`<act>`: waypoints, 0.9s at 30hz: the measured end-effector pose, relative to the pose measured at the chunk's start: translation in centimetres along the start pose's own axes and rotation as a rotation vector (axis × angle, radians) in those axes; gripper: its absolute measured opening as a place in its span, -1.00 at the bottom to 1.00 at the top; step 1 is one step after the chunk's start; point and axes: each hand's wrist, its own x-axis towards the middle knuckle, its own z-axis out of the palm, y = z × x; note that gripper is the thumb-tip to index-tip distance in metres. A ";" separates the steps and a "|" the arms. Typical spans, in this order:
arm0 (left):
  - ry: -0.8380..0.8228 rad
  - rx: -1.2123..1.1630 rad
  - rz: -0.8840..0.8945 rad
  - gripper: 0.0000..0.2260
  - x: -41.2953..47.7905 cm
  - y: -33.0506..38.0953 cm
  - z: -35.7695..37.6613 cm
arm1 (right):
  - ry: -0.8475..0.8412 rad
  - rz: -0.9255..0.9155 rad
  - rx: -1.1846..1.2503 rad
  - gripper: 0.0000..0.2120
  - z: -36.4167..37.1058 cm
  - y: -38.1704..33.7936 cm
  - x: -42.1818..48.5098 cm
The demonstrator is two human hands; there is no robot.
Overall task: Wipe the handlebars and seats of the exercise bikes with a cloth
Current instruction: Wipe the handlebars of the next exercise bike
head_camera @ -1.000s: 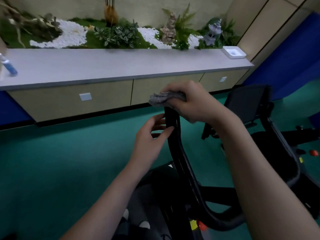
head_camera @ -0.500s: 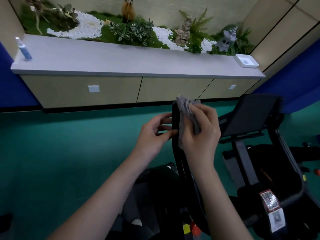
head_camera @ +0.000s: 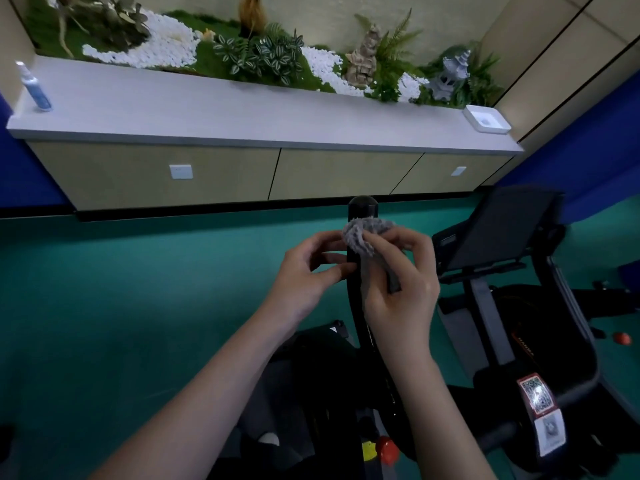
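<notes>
A black handlebar (head_camera: 362,209) of the exercise bike rises upright in the middle of the view, its rounded tip bare. Just below the tip my right hand (head_camera: 403,289) grips a grey cloth (head_camera: 363,237) wrapped round the bar. My left hand (head_camera: 308,271) is on the bar's left side at the same height, thumb and fingers touching it. The bike's black console screen (head_camera: 502,230) stands to the right. No seat is in view.
A long grey-topped cabinet (head_camera: 242,116) runs along the far wall with a planter of plants and white pebbles behind it. A blue spray bottle (head_camera: 34,88) stands at its left end, a white dish (head_camera: 486,120) at its right. The floor (head_camera: 138,306) is green.
My right hand has come off the bar's tip and slid the cloth down the bar, leaving the tip bare. My left hand has stayed by the bar.
</notes>
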 end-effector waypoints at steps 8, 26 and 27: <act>-0.035 -0.009 0.002 -0.59 0.0 -0.1 -0.4 | -0.048 -0.007 -0.072 -0.70 -0.4 -0.3 -1.5; -0.052 0.016 0.017 -0.65 -0.4 0.2 -0.5 | -0.043 0.658 0.223 -0.80 1.2 -0.2 4.0; -0.050 0.022 0.014 -0.65 -0.4 0.1 -0.5 | -0.044 0.666 0.238 -0.80 1.3 -0.2 4.7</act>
